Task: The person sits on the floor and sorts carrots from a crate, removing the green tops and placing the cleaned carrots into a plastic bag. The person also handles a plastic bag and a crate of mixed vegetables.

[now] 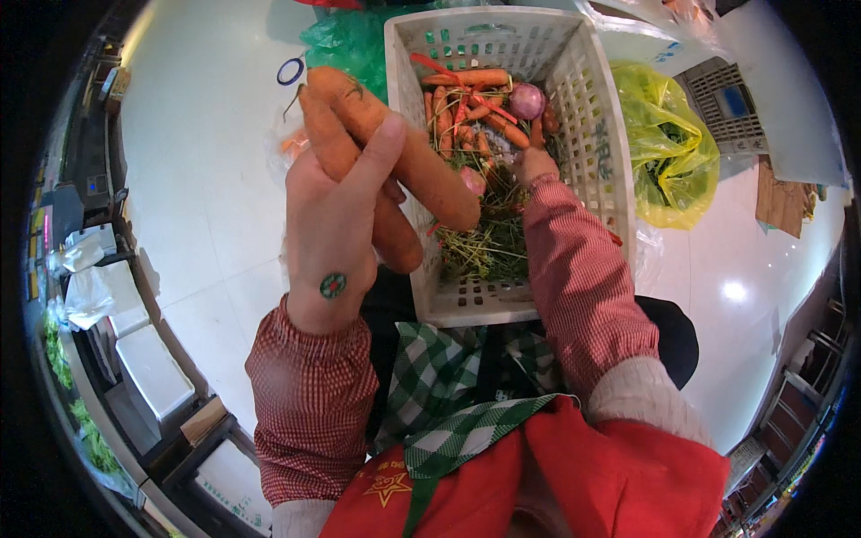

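My left hand is raised left of a white slatted plastic crate and closed around two large carrots, its thumb lying across them. Inside the crate my right hand reaches down at the right side, its fingertips hidden, with a carrot just beyond them; whether it grips anything is unclear. Smaller carrots lie at the crate's far end with a red ribbon across them. A purple-pink round vegetable rests by the far right corner. Green leafy stalks fill the near part.
Behind the crate at left lies a green plastic bag, with a blue tape roll on the pale tiled floor. A yellow plastic bag holding greens stands right of the crate. White foam boxes line the far left.
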Tool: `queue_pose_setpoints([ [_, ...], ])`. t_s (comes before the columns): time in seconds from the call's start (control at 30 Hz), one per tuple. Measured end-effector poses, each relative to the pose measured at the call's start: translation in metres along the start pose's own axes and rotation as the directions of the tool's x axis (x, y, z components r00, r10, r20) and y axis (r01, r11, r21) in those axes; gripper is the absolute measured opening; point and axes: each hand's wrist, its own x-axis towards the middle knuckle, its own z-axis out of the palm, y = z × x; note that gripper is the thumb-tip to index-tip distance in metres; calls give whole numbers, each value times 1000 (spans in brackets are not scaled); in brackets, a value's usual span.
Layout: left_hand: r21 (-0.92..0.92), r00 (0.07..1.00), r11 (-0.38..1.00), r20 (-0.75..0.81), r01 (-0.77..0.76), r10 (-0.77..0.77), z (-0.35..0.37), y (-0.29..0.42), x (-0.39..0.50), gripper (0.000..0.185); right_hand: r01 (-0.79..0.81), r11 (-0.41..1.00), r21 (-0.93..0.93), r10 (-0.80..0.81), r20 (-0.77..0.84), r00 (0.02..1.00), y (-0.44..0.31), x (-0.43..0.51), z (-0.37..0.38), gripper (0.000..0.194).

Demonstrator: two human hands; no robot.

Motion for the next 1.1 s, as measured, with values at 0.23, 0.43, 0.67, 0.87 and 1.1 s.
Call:
queue_pose_setpoints([
  [0.23,-79,999,996,-10,47,-48,-2,2,5,36,-55,960,-274,-101,-524,846,-2,66,18,39],
  [0.43,-116,998,993,-54,-20,14,3,-2,9,30,-74,993,-90,32,-393,919,-5,81,24,42],
  [0.67,-124,999,992,29,-36,40,-14,-9,19,37,211,627,750,-144,-154,978,30,-5,27,45],
  [0.87,-228,997,972,68,60,-45,-17,-16,26,39,384,77,920,-392,-326,860,7,-110,-8,34],
  [1.1,-278,917,960,391,33,81,-8,-3,13,37,488,-126,864,-629,-450,634,-37,-225,-51,43],
])
